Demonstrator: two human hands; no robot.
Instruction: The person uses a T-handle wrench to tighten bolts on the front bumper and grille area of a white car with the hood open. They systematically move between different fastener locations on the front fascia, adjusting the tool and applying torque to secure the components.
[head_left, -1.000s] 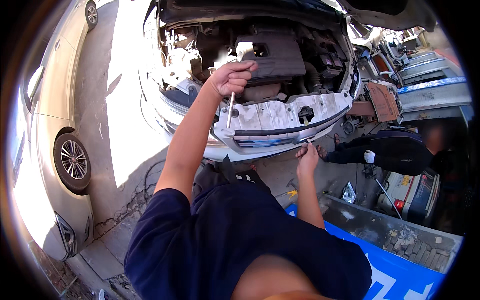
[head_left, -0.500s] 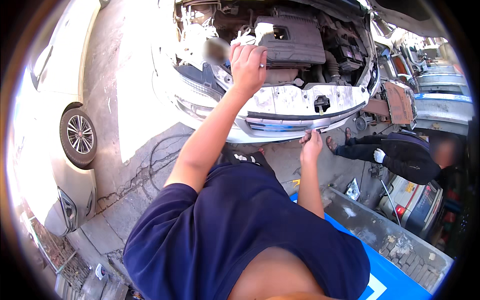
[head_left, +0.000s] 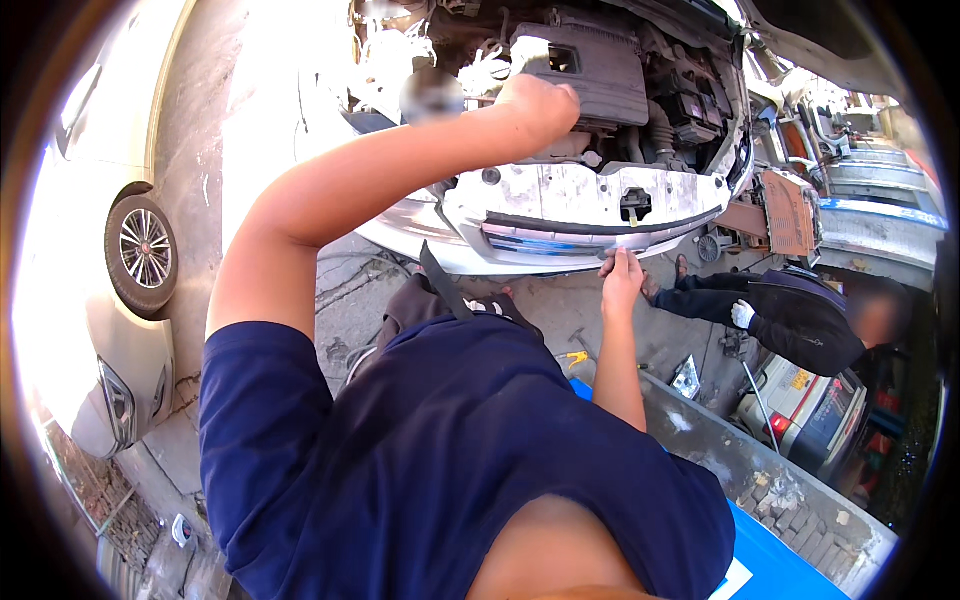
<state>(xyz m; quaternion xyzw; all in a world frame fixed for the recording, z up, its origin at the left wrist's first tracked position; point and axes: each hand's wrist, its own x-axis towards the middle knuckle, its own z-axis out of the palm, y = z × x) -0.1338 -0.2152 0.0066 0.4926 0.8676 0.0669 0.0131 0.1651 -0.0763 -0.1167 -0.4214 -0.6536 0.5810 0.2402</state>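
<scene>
A white car with its hood up stands in front of me, its engine bay point(head_left: 580, 85) exposed. Over the bay's left part, my left hand point(head_left: 537, 108) is closed in a fist, the wrist bent to the right. A thin bar shows at the fist's left side, beside a blurred patch; its kind cannot be made out. Below the front upper panel point(head_left: 570, 195), my right hand point(head_left: 622, 278) is pinched closed near the bumper grille point(head_left: 560, 245). Whatever its fingertips hold is too small to name.
A person in dark clothes point(head_left: 805, 315) with a white glove is at the right. Near them are a red-and-white machine point(head_left: 800, 405), a headlight unit point(head_left: 686, 378) and a yellow-handled tool point(head_left: 575, 357) on the ground. Another car point(head_left: 130, 330) stands at the left.
My left hand has swung right and its forearm has turned from upright to nearly level, elbow out. My right hand stays pinched near the grille. The view has shifted slightly.
</scene>
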